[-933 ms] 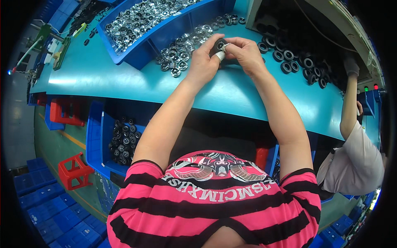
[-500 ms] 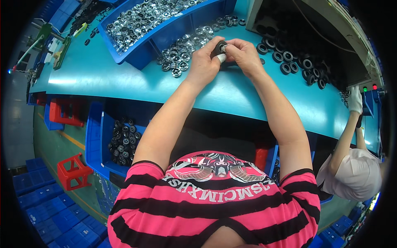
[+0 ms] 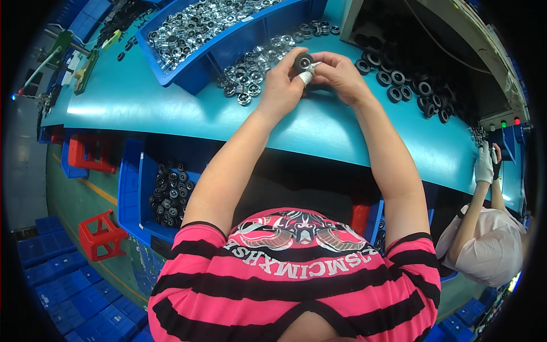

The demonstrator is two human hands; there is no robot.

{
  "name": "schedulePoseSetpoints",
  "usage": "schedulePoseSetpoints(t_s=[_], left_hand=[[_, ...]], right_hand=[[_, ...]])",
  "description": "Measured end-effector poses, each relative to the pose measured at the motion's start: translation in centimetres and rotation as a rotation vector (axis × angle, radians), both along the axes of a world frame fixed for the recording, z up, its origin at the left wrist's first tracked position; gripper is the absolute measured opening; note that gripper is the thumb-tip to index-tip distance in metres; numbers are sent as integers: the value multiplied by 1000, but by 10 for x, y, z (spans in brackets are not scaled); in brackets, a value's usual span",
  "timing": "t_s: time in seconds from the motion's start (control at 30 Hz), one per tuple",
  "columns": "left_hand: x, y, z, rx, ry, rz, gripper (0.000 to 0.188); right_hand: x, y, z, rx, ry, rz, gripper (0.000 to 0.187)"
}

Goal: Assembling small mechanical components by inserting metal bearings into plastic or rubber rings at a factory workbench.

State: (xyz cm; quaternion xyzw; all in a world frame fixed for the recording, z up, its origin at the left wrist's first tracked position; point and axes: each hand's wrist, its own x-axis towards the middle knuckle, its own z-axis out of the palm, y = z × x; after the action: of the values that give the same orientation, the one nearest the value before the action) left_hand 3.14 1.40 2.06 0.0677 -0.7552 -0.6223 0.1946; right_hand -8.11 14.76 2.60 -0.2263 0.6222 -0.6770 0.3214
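Observation:
Above the teal workbench (image 3: 319,134), a small wheel with a black rubber tyre and a pale hub (image 3: 304,61) is pinched in my left hand (image 3: 279,88). My right hand (image 3: 345,80) closes on the wheel's right side, thumb and forefinger against the hub. White wraps cover fingertips there and partly hide the hub. Just left of my hands lies a loose heap of clear, shiny hubs (image 3: 244,80). To the right, many black tyre rings (image 3: 394,93) are spread out on the bench.
Behind the heap stands a long blue bin (image 3: 196,84) full of shiny hubs. A machine housing (image 3: 507,108) rises at right. Below the bench edge, a blue crate (image 3: 131,199) holds black wheels; a red stool (image 3: 102,235) stands beside it. A co-worker's gloved hand (image 3: 484,165) is at far right.
The wheel has been tilted, so its hub face now shows more toward me. Both my hands stay nearly in place. The co-worker's gloved hand has moved down and slightly left.

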Motion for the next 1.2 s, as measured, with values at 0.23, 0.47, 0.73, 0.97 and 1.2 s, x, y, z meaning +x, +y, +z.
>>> schedulePoseSetpoints(t_s=[0.23, 0.47, 0.73, 0.97, 1.2], left_hand=[[-8, -7, -7, 245, 14, -86, 52], [-7, -5, -6, 249, 35, -76, 52], [-6, -11, -11, -62, 123, 77, 49], [-1, -3, 0, -159, 174, 213, 39], [-6, -8, -11, -357, 219, 303, 38]], right_hand=[[2, 4, 7, -17, 26, 69, 42], [1, 4, 7, -20, 26, 62, 42], [2, 4, 10, -5, 38, 20, 42], [7, 5, 16, 83, 171, -10, 37], [10, 4, 16, 109, 171, 55, 38]])
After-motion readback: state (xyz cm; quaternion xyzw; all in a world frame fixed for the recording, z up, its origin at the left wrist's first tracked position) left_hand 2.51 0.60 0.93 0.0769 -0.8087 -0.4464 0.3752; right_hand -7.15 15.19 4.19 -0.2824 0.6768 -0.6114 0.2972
